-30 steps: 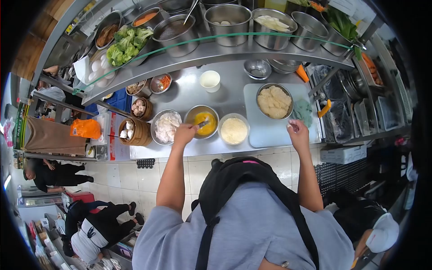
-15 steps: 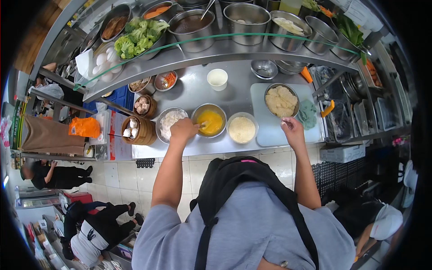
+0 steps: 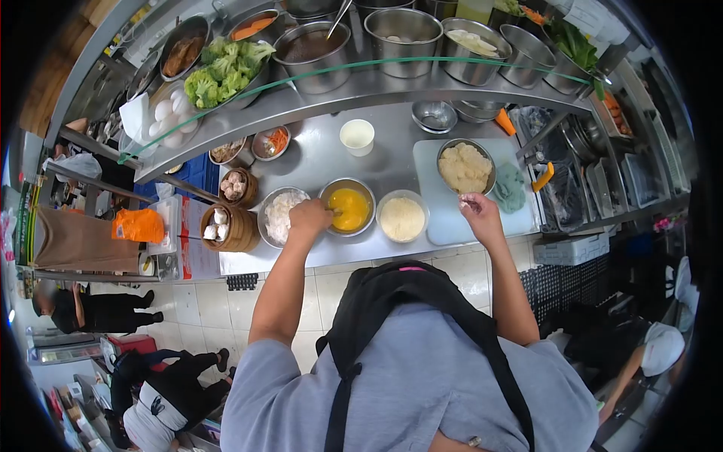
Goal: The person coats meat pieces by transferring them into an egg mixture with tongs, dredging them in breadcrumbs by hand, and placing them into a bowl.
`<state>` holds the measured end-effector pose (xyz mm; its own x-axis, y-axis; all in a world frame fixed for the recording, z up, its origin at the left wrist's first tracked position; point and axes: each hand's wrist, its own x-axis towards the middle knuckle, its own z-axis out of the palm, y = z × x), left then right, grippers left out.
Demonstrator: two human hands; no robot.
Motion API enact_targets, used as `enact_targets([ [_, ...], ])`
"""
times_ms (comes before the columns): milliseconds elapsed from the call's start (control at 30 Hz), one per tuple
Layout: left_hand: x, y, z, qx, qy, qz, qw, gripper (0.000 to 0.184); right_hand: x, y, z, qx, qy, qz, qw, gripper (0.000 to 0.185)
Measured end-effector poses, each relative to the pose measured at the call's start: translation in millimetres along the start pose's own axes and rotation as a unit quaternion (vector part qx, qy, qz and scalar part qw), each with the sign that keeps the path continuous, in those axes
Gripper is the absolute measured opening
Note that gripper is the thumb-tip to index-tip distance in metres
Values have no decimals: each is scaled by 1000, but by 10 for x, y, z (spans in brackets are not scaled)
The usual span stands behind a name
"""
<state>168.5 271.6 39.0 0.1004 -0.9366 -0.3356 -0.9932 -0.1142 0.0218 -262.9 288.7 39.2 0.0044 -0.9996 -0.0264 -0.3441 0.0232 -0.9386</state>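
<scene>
My left hand (image 3: 310, 217) reaches over the near bowls, its curled fingertips inside the metal bowl of beaten egg (image 3: 352, 211). What those fingers hold, if anything, is hidden. Beneath that hand stands a bowl of white flour-like powder (image 3: 277, 215). My right hand (image 3: 482, 217) is raised in front of a metal bowl of pale crumbs (image 3: 465, 167), thumb and bent fingers slightly apart with nothing visible between them. White residue coats its fingertips. Between the hands is a round tub of finer pale crumbs (image 3: 402, 217).
A white cutting board (image 3: 437, 218) lies under the crumb bowl, with a green cloth (image 3: 510, 188) beside it. Bamboo steamers (image 3: 239, 232) stand left. A paper cup (image 3: 357, 137) stands behind the bowls. Overhead, a steel shelf (image 3: 361, 94) carries food containers. Other people are behind me.
The view has shifted slightly. My left fingertips sit nearer the egg bowl's left side, and a piece seen at them earlier is less visible. My right thumb and fingers have parted a little.
</scene>
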Motion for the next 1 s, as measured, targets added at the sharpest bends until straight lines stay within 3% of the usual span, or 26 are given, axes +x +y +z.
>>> enact_targets([
  [133, -66, 105, -366, 34, -10, -2, 999, 43, -62, 29, -18, -4, 3, 8, 1000, 23],
  [467, 254, 239, -225, -52, -122, -21, 991, 51, 6, -71, 173, 25, -56, -2, 998, 25],
  [633, 70, -54, -203, -112, -54, 13, 992, 43, 81, -160, 429, 39, -86, -11, 995, 26],
  [733, -291, -8, -511, -138, -12, 3, 990, 37, 166, -280, 680, -61, -150, -40, 986, 25],
  [800, -494, 69, -664, -139, 12, 3, 990, 34, 269, -103, 926, -234, -225, -173, 930, 41],
  [833, -586, 94, -721, -150, 42, -7, 988, 33, 298, -9, 1065, -235, -225, -171, 930, 41],
  [900, -682, 92, -669, -155, 92, -10, 983, 30, 333, 85, 1320, -388, -310, -115, 861, 69],
  [933, -700, 88, -583, -156, 92, -11, 983, 30, 334, 85, 1400, -388, -310, -115, 860, 69],
  [1000, -726, 92, -382, -159, 106, -24, 981, 29, 339, 23, 1511, -493, -344, -54, 797, 95],
])
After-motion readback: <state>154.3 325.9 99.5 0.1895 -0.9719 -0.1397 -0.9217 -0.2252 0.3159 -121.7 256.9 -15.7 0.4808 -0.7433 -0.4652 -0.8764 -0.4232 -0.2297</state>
